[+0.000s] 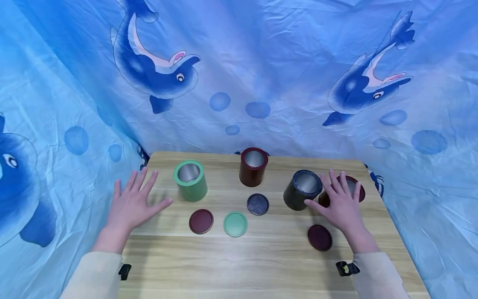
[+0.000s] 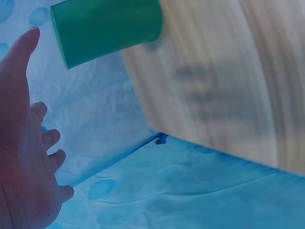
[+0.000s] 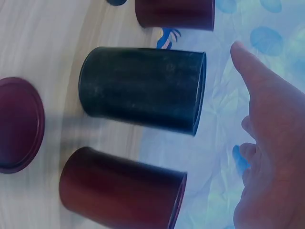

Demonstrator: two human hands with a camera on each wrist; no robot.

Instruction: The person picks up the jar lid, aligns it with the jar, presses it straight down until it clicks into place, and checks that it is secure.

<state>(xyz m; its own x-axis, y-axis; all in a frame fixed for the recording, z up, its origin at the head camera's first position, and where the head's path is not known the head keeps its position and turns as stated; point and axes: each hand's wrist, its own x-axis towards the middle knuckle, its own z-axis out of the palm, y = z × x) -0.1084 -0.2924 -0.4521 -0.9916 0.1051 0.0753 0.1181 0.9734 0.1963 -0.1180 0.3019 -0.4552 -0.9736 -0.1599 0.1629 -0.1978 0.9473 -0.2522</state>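
Both hands are spread flat and hold nothing: the left hand hovers over the left end of the bench, just beside the green can, and the right hand hangs over the right end, fingers straight, partly covering a dark red can and with its thumb close to the dark can. These cans look like thin-walled tins with shiny bare insides, so I'd judge them light, stiff and a bit slick on the painted sides; a grip round the middle of the wall seems surest, since the open rim offers only a thin edge. The two right-hand cans stand nearly touching, which leaves little room for fingers between them. A third red can stands at the back, well apart. Four loose lids lie flat in front: a dark red lid, a green lid, a dark blue lid, and another red lid just by the right wrist.
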